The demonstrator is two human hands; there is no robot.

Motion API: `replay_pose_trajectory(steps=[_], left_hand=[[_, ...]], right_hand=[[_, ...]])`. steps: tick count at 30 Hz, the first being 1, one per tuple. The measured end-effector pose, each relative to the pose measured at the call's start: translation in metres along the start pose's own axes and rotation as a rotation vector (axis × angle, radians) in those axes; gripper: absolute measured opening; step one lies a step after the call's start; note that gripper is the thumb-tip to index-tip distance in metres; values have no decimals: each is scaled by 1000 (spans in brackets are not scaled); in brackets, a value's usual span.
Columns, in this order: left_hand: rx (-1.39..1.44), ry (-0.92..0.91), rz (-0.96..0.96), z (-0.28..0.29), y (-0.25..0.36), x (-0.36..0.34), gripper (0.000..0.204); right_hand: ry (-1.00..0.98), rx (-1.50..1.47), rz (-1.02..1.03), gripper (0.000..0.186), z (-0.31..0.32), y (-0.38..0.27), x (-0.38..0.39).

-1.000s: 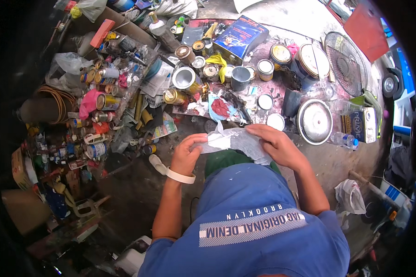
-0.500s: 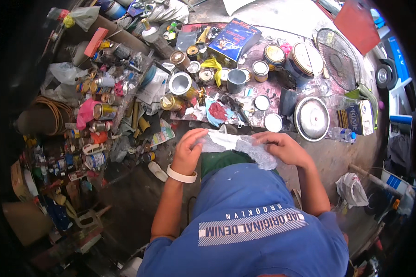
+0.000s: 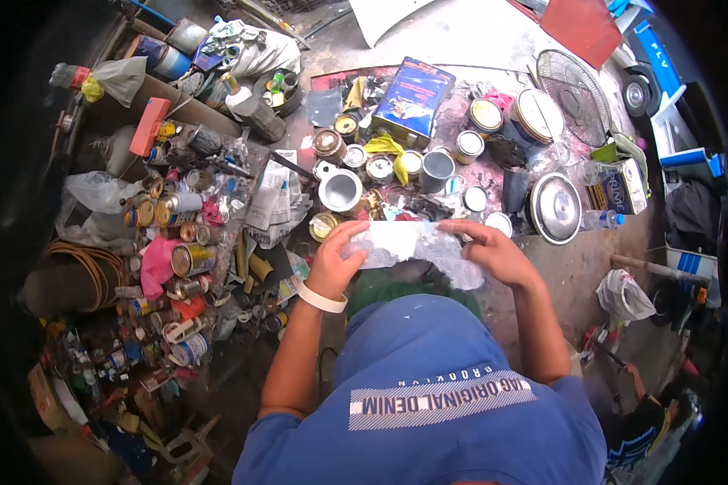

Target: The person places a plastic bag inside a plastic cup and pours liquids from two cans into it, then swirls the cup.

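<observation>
A white, translucent, crinkled sheet (image 3: 404, 243) is stretched between my hands in front of my blue shirt and green lap. My left hand (image 3: 340, 259), with a pale band on its wrist, pinches the sheet's left end. My right hand (image 3: 484, 250) grips its right part with curled fingers, and a loose crumpled part hangs below. Just beyond the sheet are a white-rimmed metal can (image 3: 340, 192), a gold can (image 3: 324, 227) and a round metal lid (image 3: 556, 208).
The cluttered work surface holds a blue rectangular tin (image 3: 412, 93), several open cans and a wire fan guard (image 3: 574, 93). On the left are piled cans, newspapers (image 3: 275, 202) and an orange coiled hose (image 3: 85, 275). At the right lie a water bottle (image 3: 603, 219) and a white bag (image 3: 623, 295).
The sheet now lies straighter along its top edge, without the small upstanding flap. Both hands still hold it, with finger positions slightly shifted. The view of the surroundings has shifted slightly.
</observation>
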State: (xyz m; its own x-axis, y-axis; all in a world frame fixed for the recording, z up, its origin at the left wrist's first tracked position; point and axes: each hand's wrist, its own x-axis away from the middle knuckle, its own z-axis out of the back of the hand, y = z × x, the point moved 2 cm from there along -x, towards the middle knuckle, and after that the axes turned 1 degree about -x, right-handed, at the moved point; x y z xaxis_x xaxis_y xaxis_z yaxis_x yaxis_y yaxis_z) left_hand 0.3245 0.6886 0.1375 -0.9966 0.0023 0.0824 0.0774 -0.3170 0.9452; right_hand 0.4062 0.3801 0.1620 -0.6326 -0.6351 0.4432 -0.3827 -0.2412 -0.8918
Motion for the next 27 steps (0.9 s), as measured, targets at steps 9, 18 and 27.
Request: replay_pose_trajectory(steps=[9, 18, 27], left_hand=[[463, -178, 400, 96, -154, -116, 62], [356, -229, 357, 110, -207, -121, 65], [345, -248, 381, 99, -204, -131, 66]], right_hand=[[198, -318, 10, 58, -64, 62, -187], [292, -110, 52, 57, -84, 64, -212], [366, 111, 48, 57, -83, 73, -225]])
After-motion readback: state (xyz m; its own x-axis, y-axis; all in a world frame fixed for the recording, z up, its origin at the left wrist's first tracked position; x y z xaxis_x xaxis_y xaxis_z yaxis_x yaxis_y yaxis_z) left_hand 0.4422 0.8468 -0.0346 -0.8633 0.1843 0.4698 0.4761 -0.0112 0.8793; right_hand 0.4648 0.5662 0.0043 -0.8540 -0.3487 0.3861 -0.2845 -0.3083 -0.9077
